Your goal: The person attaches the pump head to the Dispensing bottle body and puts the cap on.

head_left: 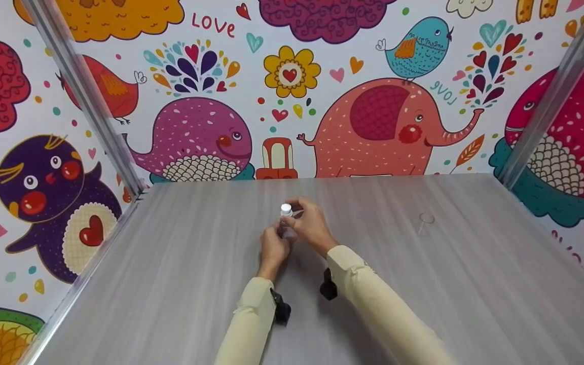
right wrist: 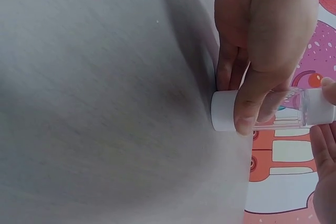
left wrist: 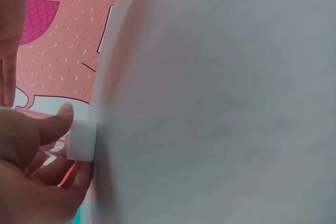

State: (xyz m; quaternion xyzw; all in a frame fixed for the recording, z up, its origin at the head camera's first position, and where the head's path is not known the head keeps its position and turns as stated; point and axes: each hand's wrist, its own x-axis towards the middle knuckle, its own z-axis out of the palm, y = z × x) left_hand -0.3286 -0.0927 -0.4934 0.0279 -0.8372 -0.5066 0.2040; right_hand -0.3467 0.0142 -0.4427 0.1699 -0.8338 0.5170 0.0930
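Observation:
A clear bottle (right wrist: pixel 281 111) stands upright between both hands, with a white top cap (head_left: pixel 286 208) and a white bottom piece (left wrist: pixel 81 141) at or just above the table. My left hand (head_left: pixel 274 248) grips its lower part, thumb and fingers around it; in the right wrist view that left hand (right wrist: pixel 268 24) partly covers the bottom piece. My right hand (head_left: pixel 311 223) pinches the top cap (right wrist: pixel 318 106) between thumb and fingers. The left wrist view shows my left hand (left wrist: pixel 37 166) close up and only part of my right hand (left wrist: pixel 9 40).
On the wood-grain table (head_left: pixel 170 284), a small clear object with a round rim (head_left: pixel 426 218) lies or stands to the right; which cannot be told. Behind the table is a wall (head_left: pixel 292 116) with cartoon animals, and metal posts rise at both sides.

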